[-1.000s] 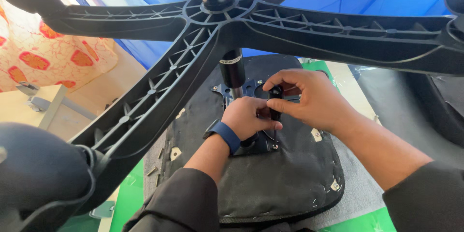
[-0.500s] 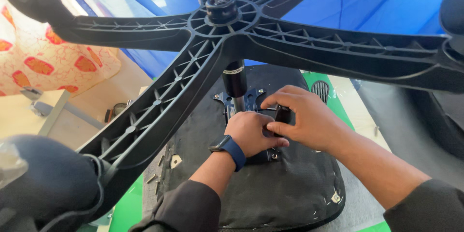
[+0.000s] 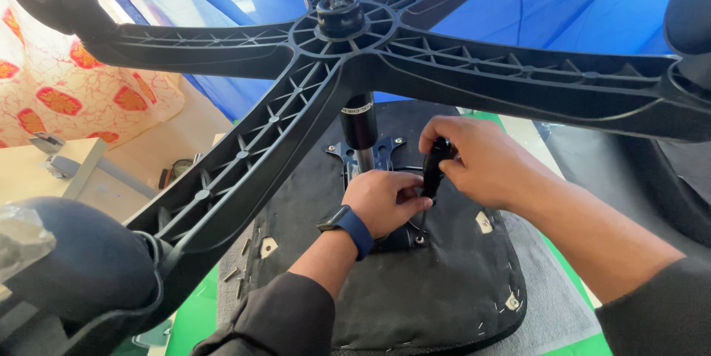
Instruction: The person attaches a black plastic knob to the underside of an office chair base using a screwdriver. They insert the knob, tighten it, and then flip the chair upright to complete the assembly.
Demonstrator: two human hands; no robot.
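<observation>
We look past a black five-armed chair base (image 3: 474, 52) that fills the upper view, its ribbed arms crossing in front of the work and its castors (image 3: 67, 267) blocking the lower left corner. A gas-lift column (image 3: 358, 122) runs from the hub down to a metal mounting plate (image 3: 378, 156) on the upturned seat underside (image 3: 422, 289), which is covered in black fabric stapled round its edge. Green matting (image 3: 196, 308) shows beneath, blue sheeting (image 3: 578, 0) behind, and a patterned red-and-cream cloth (image 3: 52, 89) at far left.

Our right hand (image 3: 481, 160) is closed around the black handle of a screwdriver (image 3: 435, 167), whose shaft drops to a screw (image 3: 420, 239) at the plate's near corner. Our left hand (image 3: 381, 200), watch on the wrist, pinches the shaft low down, though the fingertips are partly hidden.

Against half a second ago, the screwdriver stands more upright, and the right hand sits higher on its handle.
</observation>
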